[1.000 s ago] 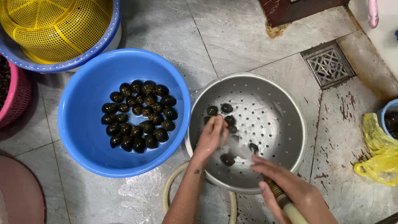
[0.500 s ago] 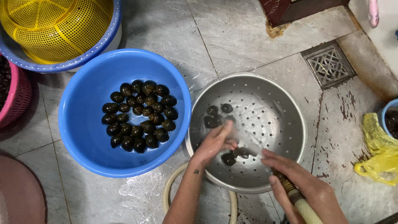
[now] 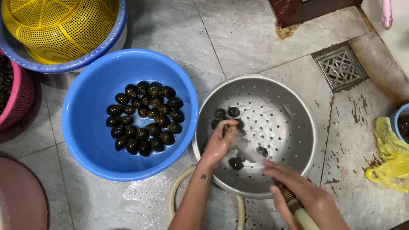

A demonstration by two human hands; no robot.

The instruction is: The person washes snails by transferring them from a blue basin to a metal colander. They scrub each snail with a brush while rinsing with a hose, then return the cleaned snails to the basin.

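Nearest the camera, we see the right hand wrapped tight around the nozzle end of a hose, its spray aimed into the metal colander. A pale loop of the same hose lies on the wet tiled floor beneath the left forearm. Just beyond, the left hand reaches into the colander with fingers curled over the dark snails; whether it actually pinches one we cannot tell, as the spray blurs the fingertips. A few snails lie scattered on the perforated bottom, two near its far-left side. We judge the step in hand to be rinsing the shells under the jet. The next move would call for a firm hold on a rinsed snail and a short carry leftward. There, touching the colander's rim, stands the blue basin, holding a cluster of wet snails. Farther off sit a yellow basket in a blue tub, a floor drain, and a yellow plastic bag.
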